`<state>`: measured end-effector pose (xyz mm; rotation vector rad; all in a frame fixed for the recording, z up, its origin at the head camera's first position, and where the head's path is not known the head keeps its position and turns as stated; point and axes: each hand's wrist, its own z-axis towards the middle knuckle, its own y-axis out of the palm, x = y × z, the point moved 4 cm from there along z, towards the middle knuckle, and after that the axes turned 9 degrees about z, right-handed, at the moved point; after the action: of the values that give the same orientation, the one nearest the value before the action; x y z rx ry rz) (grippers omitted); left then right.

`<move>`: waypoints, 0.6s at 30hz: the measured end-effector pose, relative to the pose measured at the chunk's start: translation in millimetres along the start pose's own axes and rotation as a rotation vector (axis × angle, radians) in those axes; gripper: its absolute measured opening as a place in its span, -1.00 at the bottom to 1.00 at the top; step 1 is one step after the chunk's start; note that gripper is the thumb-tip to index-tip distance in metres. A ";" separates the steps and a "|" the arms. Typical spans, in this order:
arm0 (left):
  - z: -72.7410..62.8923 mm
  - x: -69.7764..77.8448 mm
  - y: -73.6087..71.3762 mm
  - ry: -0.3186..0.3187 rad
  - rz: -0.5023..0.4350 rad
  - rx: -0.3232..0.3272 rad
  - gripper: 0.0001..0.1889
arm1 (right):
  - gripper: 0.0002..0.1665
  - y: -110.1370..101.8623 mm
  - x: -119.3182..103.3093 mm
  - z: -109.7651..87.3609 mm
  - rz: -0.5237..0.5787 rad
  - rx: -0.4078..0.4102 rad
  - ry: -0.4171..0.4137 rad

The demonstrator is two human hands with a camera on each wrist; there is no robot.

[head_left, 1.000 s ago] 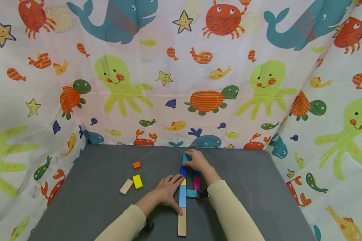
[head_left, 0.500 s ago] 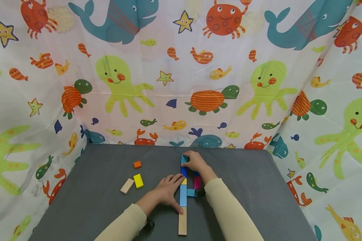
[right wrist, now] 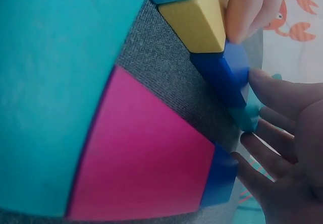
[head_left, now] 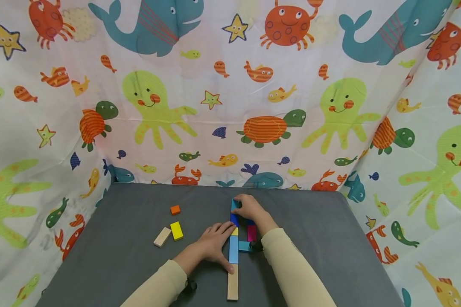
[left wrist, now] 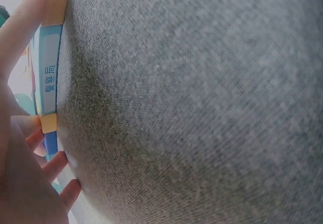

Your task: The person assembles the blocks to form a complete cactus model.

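From my end, a sea-animal curtain [head_left: 230, 140] stands behind and beside the grey bench [head_left: 330, 238], which runs on well past the blocks to its left and right edges; the block row [head_left: 233, 249] stops just short of the far edge. The left grip [head_left: 213, 243] is spread along the row, thumb on the wooden plank [head_left: 232, 283], a finger by the small yellow block [head_left: 235, 231]. The right grip [head_left: 250, 207] pinches the far light-blue block [head_left: 234, 205]. Three loose blocks [head_left: 176, 230] sit left, near each other. My right wrist view shows the magenta block [right wrist: 146, 148] meeting a dark-blue block [right wrist: 219, 178] that the head view mostly hides; only the left wrist view shows printed characters [left wrist: 49, 78] on the row's side.
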<state>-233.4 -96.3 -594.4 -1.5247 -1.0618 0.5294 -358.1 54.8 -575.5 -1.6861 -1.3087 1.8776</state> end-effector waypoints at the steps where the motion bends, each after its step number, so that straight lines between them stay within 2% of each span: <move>1: 0.0 -0.1 0.0 -0.001 0.001 -0.001 0.46 | -0.34 -0.7 -0.6 -0.7 0.004 0.000 -0.006; 10: 0.3 0.1 -2.1 -0.007 -0.006 -0.006 0.45 | -0.45 -15.7 -1.9 -9.0 0.050 0.065 -0.058; 18: -1.2 2.0 -1.0 -0.006 -0.010 0.006 0.46 | -0.47 -28.5 8.4 -29.5 0.060 0.153 -0.067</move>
<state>-231.8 -95.4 -592.7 -1.5131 -1.0711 0.5305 -343.4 88.8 -555.7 -1.6140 -1.1178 2.0289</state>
